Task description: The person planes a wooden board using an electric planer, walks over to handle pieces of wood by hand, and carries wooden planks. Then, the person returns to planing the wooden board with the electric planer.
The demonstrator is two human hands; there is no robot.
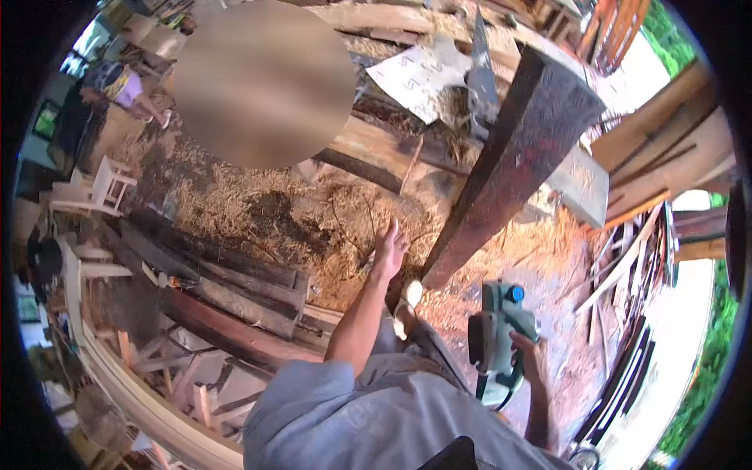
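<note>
My right hand [529, 354] is wrapped round the rear handle of a green electric planer [493, 333] with a blue knob at its front. The planer hangs at my right side, apart from the wood. My left hand [389, 251] is held out in front of me with its fingers stretched and nothing in it. Just ahead and to the right lies a thick dark timber beam [513, 153], its near end close to my foot [412, 296]. Neither hand touches the beam.
Wood shavings [235, 204] cover the ground. A handsaw [482, 70] and a marked white sheet [419, 78] lie beyond the beam. Stacked timbers [227, 286] and a small wooden chair [112, 186] are at left. Another person [125, 86] is far left. A blurred disc hides the upper middle.
</note>
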